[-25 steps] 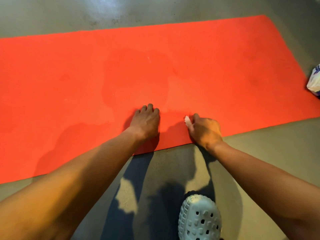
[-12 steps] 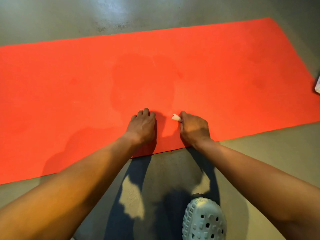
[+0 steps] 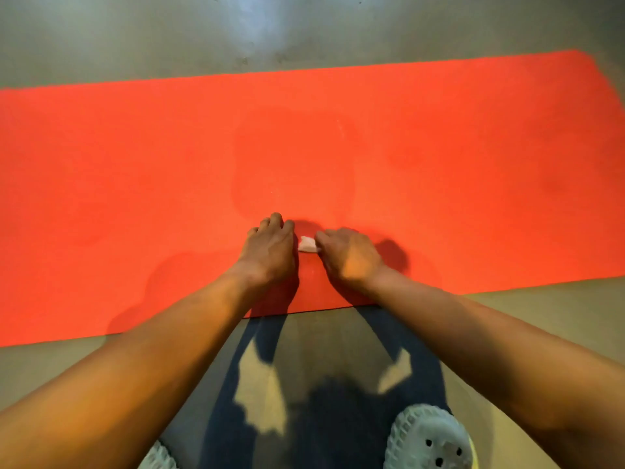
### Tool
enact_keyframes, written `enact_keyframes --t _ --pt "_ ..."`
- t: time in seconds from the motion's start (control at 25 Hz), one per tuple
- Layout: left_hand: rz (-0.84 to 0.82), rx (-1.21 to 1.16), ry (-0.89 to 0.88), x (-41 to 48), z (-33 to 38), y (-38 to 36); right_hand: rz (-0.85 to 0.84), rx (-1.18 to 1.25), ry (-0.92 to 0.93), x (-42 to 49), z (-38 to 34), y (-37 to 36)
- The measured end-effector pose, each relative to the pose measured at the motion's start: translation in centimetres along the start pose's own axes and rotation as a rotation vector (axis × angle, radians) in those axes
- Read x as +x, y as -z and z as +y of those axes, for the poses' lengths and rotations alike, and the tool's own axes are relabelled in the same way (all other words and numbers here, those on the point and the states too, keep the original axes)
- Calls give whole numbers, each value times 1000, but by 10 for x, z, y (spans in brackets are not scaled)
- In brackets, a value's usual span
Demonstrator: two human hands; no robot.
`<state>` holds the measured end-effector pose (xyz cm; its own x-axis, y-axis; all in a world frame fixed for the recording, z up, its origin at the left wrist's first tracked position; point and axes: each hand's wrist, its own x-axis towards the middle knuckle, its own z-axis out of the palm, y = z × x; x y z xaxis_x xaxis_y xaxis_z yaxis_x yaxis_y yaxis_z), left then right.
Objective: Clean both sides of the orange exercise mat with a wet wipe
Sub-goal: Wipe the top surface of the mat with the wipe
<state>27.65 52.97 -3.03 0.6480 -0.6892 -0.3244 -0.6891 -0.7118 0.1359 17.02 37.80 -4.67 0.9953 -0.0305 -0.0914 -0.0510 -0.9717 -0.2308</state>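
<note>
Underfoot, grey floor (image 3: 135, 45), orange mat (image 3: 439, 164); right grip (image 3: 348, 257) around wet wipe (image 3: 307, 244), left grip (image 3: 269, 250) flat, empty.

Indoor workout spot: orange exercise mat (image 3: 135, 164) on bare grey floor (image 3: 118, 45)

On the orange mat (image 3: 135, 184), the right hand (image 3: 348, 257) grips a white wet wipe (image 3: 307, 244) just beside the left hand (image 3: 269, 247), which rests fingers-down near the mat's front edge.

An orange foam exercise mat (image 3: 439, 147) is lying flat. A crumpled white wet wipe (image 3: 307, 244) is sitting on it.
</note>
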Motion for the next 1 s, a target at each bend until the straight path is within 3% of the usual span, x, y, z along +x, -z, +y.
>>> enact_keyframes --t 0.08,0.16,0.24,0.4,0.48,0.64,0.72,0.8,0.92,1.0 --pt "17 -6 22 -3 -9 2 44 0 -297 18 27 6" --pt "12 -11 34 -5 -16 5 96 48 -439 23 39 7" --pt "15 -24 49 -6 -23 6 98 137 -343 17 21 4" --pt "-20 -38 67 -4 -31 6 24 165 56 -4 -17 -7" --pt "-49 -45 74 -2 -31 6 -11 118 28 4 -9 -8" --pt "-66 -51 66 -2 -31 3 97 162 -354 25 25 3" --pt "-59 -54 64 -1 -32 3 137 119 -433 25 32 3" --pt "-62 -44 59 -1 -33 4 156 63 -337 17 21 -1" --pt "-87 -11 49 1 -31 4 74 -54 -32 0 -4 -21" --pt "-92 5 46 2 -30 4 50 -36 -10 11 -9 -14"
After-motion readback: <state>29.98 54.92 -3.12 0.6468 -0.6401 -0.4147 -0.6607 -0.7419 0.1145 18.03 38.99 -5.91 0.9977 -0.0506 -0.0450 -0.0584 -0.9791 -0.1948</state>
